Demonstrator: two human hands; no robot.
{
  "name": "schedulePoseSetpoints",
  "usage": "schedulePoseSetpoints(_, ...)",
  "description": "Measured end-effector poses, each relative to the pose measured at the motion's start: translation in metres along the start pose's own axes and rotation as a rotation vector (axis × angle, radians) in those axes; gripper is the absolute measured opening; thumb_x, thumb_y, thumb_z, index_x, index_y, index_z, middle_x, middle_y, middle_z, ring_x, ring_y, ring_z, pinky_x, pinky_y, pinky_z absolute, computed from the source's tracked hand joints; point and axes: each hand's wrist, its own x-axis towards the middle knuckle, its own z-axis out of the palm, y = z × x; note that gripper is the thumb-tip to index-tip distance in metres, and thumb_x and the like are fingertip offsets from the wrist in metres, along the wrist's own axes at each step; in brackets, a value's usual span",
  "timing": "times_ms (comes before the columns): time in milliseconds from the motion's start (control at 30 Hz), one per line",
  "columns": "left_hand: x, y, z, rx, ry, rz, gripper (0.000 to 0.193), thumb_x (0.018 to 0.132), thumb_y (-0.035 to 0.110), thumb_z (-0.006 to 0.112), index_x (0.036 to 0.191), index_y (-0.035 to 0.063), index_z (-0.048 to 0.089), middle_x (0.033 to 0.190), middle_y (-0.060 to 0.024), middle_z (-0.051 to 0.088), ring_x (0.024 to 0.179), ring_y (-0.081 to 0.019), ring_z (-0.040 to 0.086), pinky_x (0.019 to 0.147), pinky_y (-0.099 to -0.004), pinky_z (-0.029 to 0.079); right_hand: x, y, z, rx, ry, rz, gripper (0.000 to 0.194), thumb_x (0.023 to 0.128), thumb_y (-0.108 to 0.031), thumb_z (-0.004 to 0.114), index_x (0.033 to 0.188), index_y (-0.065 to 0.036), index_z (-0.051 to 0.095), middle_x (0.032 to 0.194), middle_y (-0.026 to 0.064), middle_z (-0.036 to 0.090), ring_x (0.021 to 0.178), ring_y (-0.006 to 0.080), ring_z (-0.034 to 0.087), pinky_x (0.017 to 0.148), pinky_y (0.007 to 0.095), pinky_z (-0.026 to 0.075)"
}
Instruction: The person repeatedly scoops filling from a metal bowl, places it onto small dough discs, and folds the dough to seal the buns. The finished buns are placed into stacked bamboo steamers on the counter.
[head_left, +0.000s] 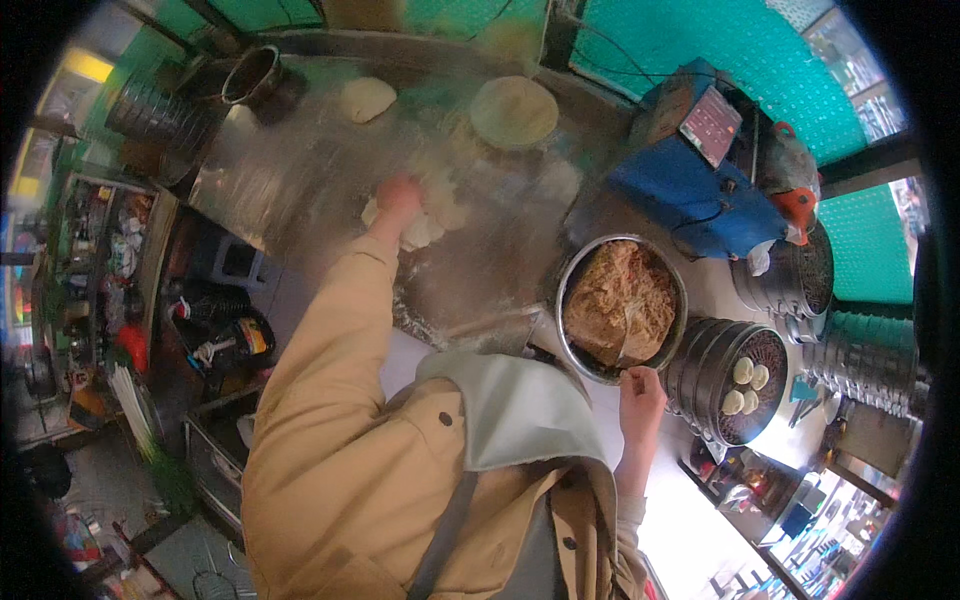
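Note:
My left hand (399, 196), blurred, rests on pale, floured dough pieces (421, 231) on the metal worktop; its fingers are too blurred to read. At the lower rim of a round metal bowl (561, 315) my right hand (643, 386) has its fingers curled, thumb and fingertips close together. Minced filling (607, 304) heaps up in that bowl, with a thin utensil (625, 337) stuck into it near those fingertips. Whether they grip it cannot be told. Farther back lie a dough lump (368, 100) and a flat, pale round (514, 112), which looks like dough.
Right of the bowl stand stacked steamer baskets (694, 367) with several filled buns (742, 373) on top. Behind are a blue machine (675, 196) and more steamers (814, 262). An empty-looking metal pot (253, 75) stands at the back left. Bottles (251, 336) sit low at left.

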Motion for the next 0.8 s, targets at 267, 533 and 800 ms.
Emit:
schedulePoseSetpoints(267,0.074,-0.036,0.045,-0.314,-0.112,-0.070,0.039,0.087,0.020,0.071,0.120,0.0015,0.063,0.103,-0.0196,0.072,0.089,-0.0333,0.072,0.071,-0.0455,0.057,-0.005,-0.009,0.006,0.037,0.033,0.012,0.010,0.089,-0.006,0.073,0.096,-0.001,0.068,0.079,0.0114,0.070,0.072,0.0192,0.067,0.070,0.0328,0.053)
schedulePoseSetpoints(533,0.026,0.010,-0.034,-0.382,-0.021,-0.046,0.027,0.089,0.013,0.070,0.113,0.0006,0.067,0.099,-0.0132,0.070,0.086,-0.0239,0.069,0.071,-0.0369,0.057,-0.005,-0.022,0.009,0.094,0.062,-0.052,0.009,0.089,-0.002,0.072,0.096,0.000,0.067,0.076,0.0054,0.065,0.068,0.0103,0.059,0.065,0.0274,0.049)
schedulePoseSetpoints(800,-0.128,0.128,-0.095,-1.518,-0.618,-0.063,0.031,0.095,0.011,0.067,0.124,-0.0004,0.064,0.117,-0.0071,0.070,0.104,-0.0173,0.067,0.087,-0.0322,0.056,0.016,-0.070,0.013,0.290,-0.066,-0.123,0.008,0.092,-0.004,0.071,0.098,0.002,0.068,0.081,0.0076,0.069,0.075,0.0116,0.063,0.070,0.0281,0.052)
